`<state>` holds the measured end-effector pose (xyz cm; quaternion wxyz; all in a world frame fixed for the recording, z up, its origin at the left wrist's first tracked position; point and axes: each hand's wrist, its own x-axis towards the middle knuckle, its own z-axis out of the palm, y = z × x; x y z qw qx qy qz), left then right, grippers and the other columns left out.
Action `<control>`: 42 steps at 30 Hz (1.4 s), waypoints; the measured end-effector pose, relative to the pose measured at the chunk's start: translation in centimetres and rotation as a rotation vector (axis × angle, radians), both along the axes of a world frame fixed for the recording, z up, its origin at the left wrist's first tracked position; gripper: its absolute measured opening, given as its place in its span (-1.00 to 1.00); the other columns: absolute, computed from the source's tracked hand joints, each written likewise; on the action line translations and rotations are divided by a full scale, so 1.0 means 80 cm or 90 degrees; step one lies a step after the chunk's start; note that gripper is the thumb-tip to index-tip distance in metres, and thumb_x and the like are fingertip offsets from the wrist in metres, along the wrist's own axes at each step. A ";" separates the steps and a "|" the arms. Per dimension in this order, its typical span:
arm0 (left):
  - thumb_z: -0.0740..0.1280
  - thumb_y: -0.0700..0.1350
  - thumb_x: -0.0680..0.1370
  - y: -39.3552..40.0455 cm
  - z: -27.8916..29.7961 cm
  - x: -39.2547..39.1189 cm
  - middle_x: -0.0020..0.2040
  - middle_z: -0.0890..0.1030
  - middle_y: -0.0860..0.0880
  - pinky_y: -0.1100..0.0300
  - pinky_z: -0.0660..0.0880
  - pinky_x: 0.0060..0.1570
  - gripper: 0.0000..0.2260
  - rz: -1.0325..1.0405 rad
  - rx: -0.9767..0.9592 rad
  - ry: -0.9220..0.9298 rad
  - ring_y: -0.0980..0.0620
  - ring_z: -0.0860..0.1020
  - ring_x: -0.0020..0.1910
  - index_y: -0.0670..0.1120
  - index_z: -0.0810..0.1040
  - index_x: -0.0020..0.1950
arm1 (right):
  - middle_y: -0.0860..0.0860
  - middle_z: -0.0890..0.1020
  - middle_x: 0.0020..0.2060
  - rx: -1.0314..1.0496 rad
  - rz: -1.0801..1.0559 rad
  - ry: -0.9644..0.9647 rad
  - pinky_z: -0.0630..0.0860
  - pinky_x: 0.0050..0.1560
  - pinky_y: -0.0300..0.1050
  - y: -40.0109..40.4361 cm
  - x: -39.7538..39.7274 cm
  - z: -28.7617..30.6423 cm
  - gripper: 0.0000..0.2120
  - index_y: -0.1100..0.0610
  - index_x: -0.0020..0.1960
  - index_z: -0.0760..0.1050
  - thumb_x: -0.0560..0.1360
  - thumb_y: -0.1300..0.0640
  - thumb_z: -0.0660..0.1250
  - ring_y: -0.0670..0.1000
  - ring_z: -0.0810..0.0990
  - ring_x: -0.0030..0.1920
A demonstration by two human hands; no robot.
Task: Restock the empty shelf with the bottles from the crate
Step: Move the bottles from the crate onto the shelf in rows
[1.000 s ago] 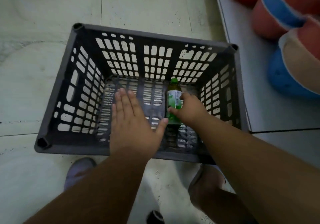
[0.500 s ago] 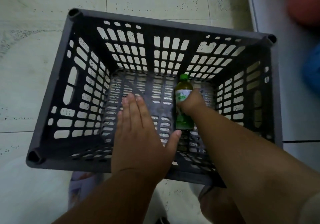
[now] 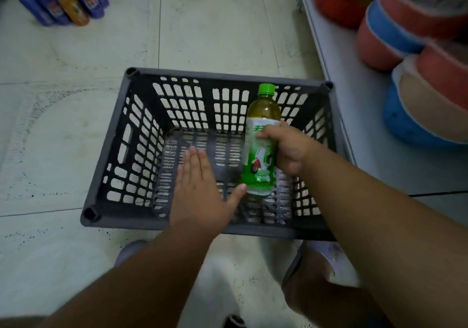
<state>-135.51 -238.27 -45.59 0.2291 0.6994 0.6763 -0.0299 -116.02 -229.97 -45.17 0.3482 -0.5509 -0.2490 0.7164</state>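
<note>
one green-capped bottle (image 3: 260, 147) is gripped around its label by the right hand (image 3: 288, 147), fingers curled on it, above the right side of the grey crate (image 3: 119, 150), while the left hand (image 3: 202, 196) hovers flat, fingers straight and together.

Pale tiled floor (image 3: 202, 31) with dark grout lines, speckled in spots. Bearing a dark slatted crate (image 3: 111, 155) directly beneath both hands, and a cluster of blue and orange bottles (image 3: 68, 0) far ahead and left of the left hand (image 3: 202, 196). Low white shelf (image 3: 359, 130) just right of the right hand (image 3: 291, 150), carrying stacked red and blue basins (image 3: 395, 23).
</note>
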 end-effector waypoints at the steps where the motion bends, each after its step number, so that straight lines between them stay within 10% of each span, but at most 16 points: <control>1: -0.14 0.52 0.40 -0.003 0.010 -0.001 0.61 -0.32 -0.12 0.07 -0.25 0.54 0.02 -0.004 0.003 -0.035 -0.02 -0.33 0.58 -0.15 -0.36 0.59 | 0.15 0.66 -0.03 0.028 -0.002 0.006 0.56 0.20 0.23 -0.007 0.002 0.025 -0.68 0.14 0.17 0.48 0.44 0.22 0.45 0.20 0.65 0.05; 6: 0.35 0.30 0.49 -0.037 0.100 0.010 0.64 0.05 0.03 0.06 0.08 0.51 -0.09 0.007 0.049 -0.254 0.04 0.04 0.60 0.01 -0.07 0.65 | 0.10 0.70 0.06 0.170 -0.025 -0.079 0.61 0.13 0.14 -0.064 0.006 0.144 -0.56 0.08 0.23 0.52 0.41 0.08 0.57 0.14 0.68 0.11; 14: 0.53 0.26 0.32 -0.099 0.240 0.069 0.49 0.39 0.11 0.03 0.35 0.43 -0.10 -0.090 0.111 -0.417 0.17 0.37 0.43 0.09 0.23 0.58 | 0.03 0.73 0.02 0.408 -0.101 -0.217 0.59 0.02 -0.16 -0.213 0.059 0.301 -0.56 0.10 0.22 0.59 0.37 0.18 0.60 -0.02 0.72 0.02; 19: 0.57 0.18 0.31 -0.141 0.286 0.140 0.24 0.54 0.22 0.46 0.44 0.06 -0.33 -0.201 0.081 -0.478 0.42 0.48 0.15 0.16 0.43 0.37 | 0.02 0.73 0.01 0.460 -0.213 -0.280 0.62 0.16 0.05 -0.300 0.108 0.362 -0.51 0.07 0.18 0.61 0.28 0.11 0.62 0.04 0.72 0.05; 28: 0.58 0.01 0.39 -0.207 0.321 0.257 0.03 0.49 0.34 0.56 0.38 -0.16 -0.50 -0.413 0.033 -0.599 0.54 0.44 -0.02 0.21 0.41 0.21 | 0.11 0.74 -0.06 0.420 -0.422 -0.467 0.64 0.16 0.19 -0.427 0.170 0.400 -0.36 0.15 0.14 0.60 0.13 -0.04 0.64 0.10 0.73 0.00; 34: 0.54 0.24 0.31 -0.231 0.305 0.346 0.31 0.49 0.19 0.06 0.52 0.25 -0.26 -0.548 0.003 -0.566 0.18 0.47 0.28 0.16 0.38 0.43 | -0.02 0.75 -0.06 0.359 -0.585 -0.558 0.65 0.14 0.11 -0.487 0.237 0.387 -0.44 0.05 0.09 0.62 0.13 -0.04 0.64 0.00 0.74 -0.01; 42: 0.44 0.37 0.31 -0.271 0.251 0.474 0.33 0.50 -0.03 0.13 0.40 0.25 -0.17 -0.650 0.121 -0.428 -0.04 0.47 0.30 -0.05 0.38 0.45 | -0.15 0.73 -0.09 0.164 -0.772 -0.669 0.66 0.09 0.06 -0.536 0.319 0.348 -0.38 -0.07 0.12 0.60 0.09 -0.16 0.61 -0.09 0.71 -0.04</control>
